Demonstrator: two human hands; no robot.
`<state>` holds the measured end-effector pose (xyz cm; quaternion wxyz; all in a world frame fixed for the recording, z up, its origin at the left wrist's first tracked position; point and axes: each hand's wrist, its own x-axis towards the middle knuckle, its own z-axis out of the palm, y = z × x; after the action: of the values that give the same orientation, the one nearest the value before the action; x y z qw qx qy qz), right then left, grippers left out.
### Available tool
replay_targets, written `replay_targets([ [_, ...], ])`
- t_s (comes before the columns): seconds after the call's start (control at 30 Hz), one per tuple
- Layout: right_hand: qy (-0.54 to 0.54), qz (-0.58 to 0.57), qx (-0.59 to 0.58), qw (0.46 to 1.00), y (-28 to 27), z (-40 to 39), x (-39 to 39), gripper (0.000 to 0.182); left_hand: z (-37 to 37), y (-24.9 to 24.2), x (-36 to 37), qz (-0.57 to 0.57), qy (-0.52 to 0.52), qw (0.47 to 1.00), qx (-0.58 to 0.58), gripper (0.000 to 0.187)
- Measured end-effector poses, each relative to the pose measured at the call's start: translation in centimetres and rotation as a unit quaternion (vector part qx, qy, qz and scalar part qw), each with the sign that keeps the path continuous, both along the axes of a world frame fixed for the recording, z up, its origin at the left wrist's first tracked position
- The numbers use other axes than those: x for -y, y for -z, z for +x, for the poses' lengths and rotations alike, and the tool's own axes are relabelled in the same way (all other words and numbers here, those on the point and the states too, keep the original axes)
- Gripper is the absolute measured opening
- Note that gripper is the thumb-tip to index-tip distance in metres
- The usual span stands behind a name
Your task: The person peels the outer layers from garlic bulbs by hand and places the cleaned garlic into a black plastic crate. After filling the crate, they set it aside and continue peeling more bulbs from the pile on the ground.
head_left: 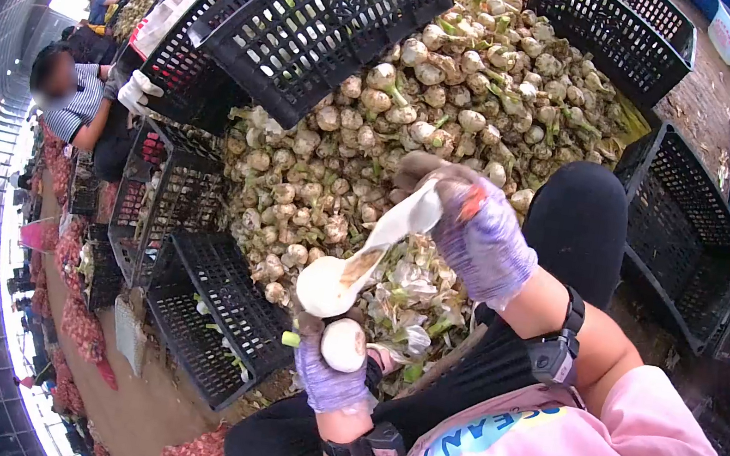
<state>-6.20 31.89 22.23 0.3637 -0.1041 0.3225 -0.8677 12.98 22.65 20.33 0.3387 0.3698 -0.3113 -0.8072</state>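
Observation:
My left hand (331, 372), in a purple and grey glove with soiled fingertips, is closed round a white peeled garlic bulb (343, 345); a short green stem end pokes out beside it. Above that bulb, a second white bulb (326, 287) touches it. A pale strip of skin (398, 223) runs from this second bulb up to my right hand (469, 219), whose gloved fingers are pinched on the strip. Loose peeled skins (415, 305) lie below my hands, and a large heap of garlic bulbs (335, 177) spreads out beyond them.
A black crate (319, 26) is tilted over the heap at upper left. More black crates stand at lower left (212, 319), top right (611, 34) and right (687, 227). A person (75, 99) sits at the left. Red net sacks (78, 309) lie on the floor.

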Motion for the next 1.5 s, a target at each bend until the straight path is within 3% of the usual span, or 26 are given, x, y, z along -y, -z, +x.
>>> replay_targets([
  [0.07,0.033,-0.022,0.052,0.998,0.7,-0.1,-0.1,0.045,-1.5,-1.1,-1.0,-0.026,0.015,0.999,0.013,0.069],
  [0.1,0.068,-0.043,0.105,0.991,1.2,-0.2,-0.3,0.043,-1.5,-1.1,-1.1,0.022,0.008,1.0,-0.019,0.048],
  [0.2,0.099,-0.09,0.149,0.98,2.8,-0.7,-0.6,0.039,-2.3,-0.2,-1.1,0.023,0.029,0.999,-0.019,0.05],
  [0.23,0.075,-0.135,0.097,0.983,2.0,-2.0,-1.1,0.038,-1.4,0.9,-0.9,-0.009,0.032,0.999,0.018,0.062],
  [0.27,0.181,-0.122,0.135,0.967,1.7,-3.4,-1.5,0.036,-0.3,1.8,-0.4,0.056,0.019,0.997,-0.041,0.058],
  [0.33,0.204,-0.066,0.002,0.977,1.6,-5.9,-3.4,0.032,1.3,2.2,0.8,0.092,-0.029,0.995,-0.029,0.055],
  [0.37,0.144,0.058,-0.028,0.987,1.3,-6.2,-3.7,0.031,1.7,2.2,1.0,0.09,-0.029,0.995,-0.027,0.055],
  [0.4,0.004,0.187,-0.181,0.965,0.4,-5.7,-4.2,0.035,2.0,2.2,1.1,0.085,-0.032,0.996,-0.025,0.054],
  [0.43,-0.134,0.266,-0.345,0.89,-1.4,-4.9,-3.8,0.04,2.0,2.2,1.2,0.08,-0.035,0.996,-0.022,0.053],
  [0.47,-0.265,0.329,-0.49,0.762,-2.7,-3.9,-3.2,0.045,1.9,2.2,1.3,0.08,-0.035,0.996,-0.022,0.053],
  [0.53,-0.192,0.38,-0.601,0.677,0.4,-0.6,-2.4,0.055,1.1,2.0,1.4,0.076,-0.001,0.997,-0.021,0.055],
  [0.6,-0.102,0.286,-0.601,0.74,-0.1,1.1,-1.6,0.06,-0.6,0.7,0.6,0.019,0.01,0.996,0.084,0.052],
  [0.73,-0.144,0.097,-0.546,0.82,2.1,0.8,0.3,0.043,-1.6,0.4,1.2,-0.114,0.096,0.978,0.147,0.046],
  [0.77,-0.216,0.064,-0.289,0.93,2.0,0.9,0.4,0.03,-2.4,0.0,1.5,-0.113,0.107,0.983,0.095,0.043],
  [0.8,-0.27,-0.015,0.008,0.963,1.3,0.9,-0.5,0.025,-1.5,1.2,2.5,-0.07,0.075,0.99,0.099,0.047],
  [0.87,-0.21,-0.035,0.08,0.974,0.5,-0.6,-0.7,0.026,-3.2,-0.3,4.2,0.017,0.029,0.999,0.034,0.049],
  [0.93,-0.208,-0.016,0.063,0.976,2.2,-1.3,-0.2,0.027,-7.5,-4.1,6.3,-0.074,0.011,0.996,0.058,0.043],
  [0.97,-0.202,0.01,-0.026,0.979,3.8,-1.0,0.4,0.027,-10.4,-7.1,7.3,-0.09,-0.029,0.994,0.056,0.04],
  [1.0,-0.195,0.039,-0.114,0.973,5.2,-0.5,0.8,0.027,-12.4,-9.2,9.7,-0.187,0.033,0.981,0.039,0.04],
  [1.03,-0.19,0.053,-0.118,0.973,5.6,0.1,1.2,0.024,-15.7,-11.4,11.7,-0.231,-0.018,0.973,-0.01,0.044],
  [1.07,-0.233,0.127,-0.143,0.954,5.7,0.0,0.8,0.024,-16.9,-12.5,15.6,-0.258,0.056,0.96,-0.092,0.052],
  [1.13,-0.237,0.236,-0.281,0.9,6.1,-0.4,0.7,0.029,-21.6,-17.6,17.2,-0.248,0.035,0.961,-0.117,0.051],
  [1.2,-0.244,0.256,-0.291,0.889,7.0,-0.5,0.8,0.032,-24.0,-19.2,17.6,-0.225,-0.043,0.971,-0.063,0.048],
  [1.27,-0.251,0.274,-0.303,0.877,8.0,-1.0,0.8,0.035,-23.7,-16.3,17.9,-0.264,-0.066,0.961,-0.053,0.042],
  [1.37,-0.182,0.32,-0.447,0.815,9.8,-1.4,0.8,0.042,-20.9,-7.4,16.5,-0.404,0.115,0.905,0.06,0.035],
  [1.5,-0.329,0.428,-0.385,0.749,8.9,-3.1,1.2,0.044,-17.4,8.2,15.9,-0.226,0.231,0.89,0.323,0.033],
])
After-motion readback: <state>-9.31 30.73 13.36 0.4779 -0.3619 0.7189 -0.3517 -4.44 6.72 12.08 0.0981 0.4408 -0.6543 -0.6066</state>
